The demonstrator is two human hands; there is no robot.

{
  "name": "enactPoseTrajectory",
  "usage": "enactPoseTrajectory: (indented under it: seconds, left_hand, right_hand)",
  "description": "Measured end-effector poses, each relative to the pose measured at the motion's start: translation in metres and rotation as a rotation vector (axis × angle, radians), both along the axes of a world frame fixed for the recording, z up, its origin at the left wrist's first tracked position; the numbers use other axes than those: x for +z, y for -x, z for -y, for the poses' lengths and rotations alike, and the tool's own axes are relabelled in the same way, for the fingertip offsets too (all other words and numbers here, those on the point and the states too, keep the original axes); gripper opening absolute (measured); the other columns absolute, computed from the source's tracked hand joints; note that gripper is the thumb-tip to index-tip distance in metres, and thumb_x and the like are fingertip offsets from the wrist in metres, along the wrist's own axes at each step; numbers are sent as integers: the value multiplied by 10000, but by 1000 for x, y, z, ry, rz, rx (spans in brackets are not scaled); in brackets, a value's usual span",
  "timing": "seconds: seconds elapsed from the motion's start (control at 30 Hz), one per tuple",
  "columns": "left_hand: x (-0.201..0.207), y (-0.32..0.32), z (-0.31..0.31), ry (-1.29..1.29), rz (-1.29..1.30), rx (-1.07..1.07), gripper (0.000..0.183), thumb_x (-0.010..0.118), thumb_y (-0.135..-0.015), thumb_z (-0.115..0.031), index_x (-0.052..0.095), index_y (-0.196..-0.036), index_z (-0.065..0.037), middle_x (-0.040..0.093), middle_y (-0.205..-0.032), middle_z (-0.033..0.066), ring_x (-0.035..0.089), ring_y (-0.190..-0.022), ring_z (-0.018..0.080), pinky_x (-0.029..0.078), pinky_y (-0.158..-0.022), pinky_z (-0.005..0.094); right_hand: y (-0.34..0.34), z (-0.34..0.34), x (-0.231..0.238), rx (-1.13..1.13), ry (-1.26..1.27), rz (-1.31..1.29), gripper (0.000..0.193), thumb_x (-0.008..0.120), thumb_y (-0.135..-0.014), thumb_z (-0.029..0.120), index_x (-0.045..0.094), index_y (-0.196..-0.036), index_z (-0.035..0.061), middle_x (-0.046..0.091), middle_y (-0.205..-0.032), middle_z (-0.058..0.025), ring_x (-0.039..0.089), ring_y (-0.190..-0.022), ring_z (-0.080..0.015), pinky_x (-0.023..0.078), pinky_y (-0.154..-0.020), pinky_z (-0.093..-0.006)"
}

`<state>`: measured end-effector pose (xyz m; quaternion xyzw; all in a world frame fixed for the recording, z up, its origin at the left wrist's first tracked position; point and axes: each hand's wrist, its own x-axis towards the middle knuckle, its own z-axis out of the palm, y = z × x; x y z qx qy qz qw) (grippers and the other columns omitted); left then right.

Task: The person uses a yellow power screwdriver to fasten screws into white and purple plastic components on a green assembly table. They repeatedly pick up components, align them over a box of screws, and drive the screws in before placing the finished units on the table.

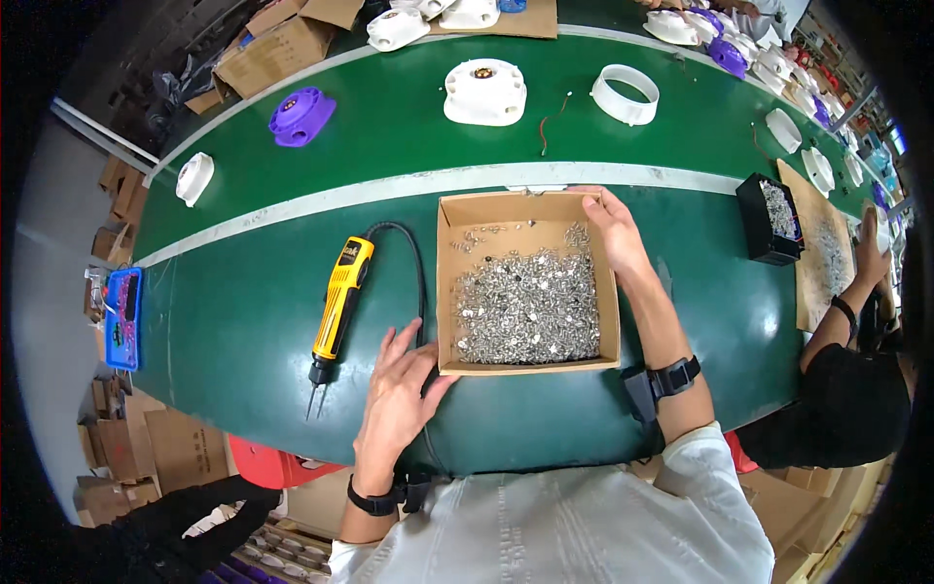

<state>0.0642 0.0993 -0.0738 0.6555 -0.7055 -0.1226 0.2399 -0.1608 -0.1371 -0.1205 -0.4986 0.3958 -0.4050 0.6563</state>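
Observation:
A shallow cardboard box [528, 370] rests on the green bench in front of me, holding a heap of small silver screws [530, 307]. My right hand [618, 234] grips the box at its far right corner, thumb on the rim and fingers behind the far wall. By the near left corner is my left hand [397, 394], its fingers apart and nothing held; the thumb lies close to the box's near edge, and I cannot tell if it touches. To the left lies a yellow and black electric screwdriver [342, 297], its black cable [420, 263] running between it and the box.
Beyond a white strip, a green belt carries white housings [484, 92], a purple housing [302, 117] and a white ring [626, 94]. A black bin of screws [772, 219] stands right, near a co-worker's arm [842, 302]. A blue tray [123, 319] sits at the far left.

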Motion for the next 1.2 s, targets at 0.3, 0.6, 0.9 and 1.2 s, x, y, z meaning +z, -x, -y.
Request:
enactPoseTrajectory:
  seconds: [0.3, 0.6, 0.9, 1.2]
  left_hand:
    - [3, 3, 4, -12, -35, -76, 189, 720, -711, -117, 659, -859, -18, 646, -894, 119, 533, -1094, 335, 360, -988, 499]
    - [36, -63, 14, 17, 199, 513, 296, 631, -821, -177, 588, -1067, -18, 611, -990, 175, 572, -963, 343, 466, -805, 426]
    - [-8, -92, 40, -254, 346, 594, 557, 671, -777, -365, 473, -1179, -34, 588, -1022, 217, 582, -915, 394, 467, -787, 464]
    - [-25, -114, 19, 27, 13, 573, 469, 625, -837, -183, 451, -1232, 1, 583, -1002, 223, 595, -817, 346, 478, -706, 409]
  right_hand:
    - [-2, 10, -19, -16, 86, -23, 262, 441, -973, 249, 572, -996, 23, 597, -938, -25, 506, -900, -109, 392, -846, -256]
    - [2, 8, -15, -14, 104, -32, 273, 427, -971, 239, 586, -992, 18, 605, -944, -32, 517, -897, -106, 398, -851, -267]
    - [1, 8, -17, -41, 175, -17, 224, 471, -961, 219, 571, -955, 19, 576, -886, 3, 488, -863, -83, 414, -796, -247]
    - [4, 6, -13, -77, 256, -113, 259, 474, -951, 244, 578, -992, 10, 606, -911, -57, 524, -886, -129, 427, -819, -283]
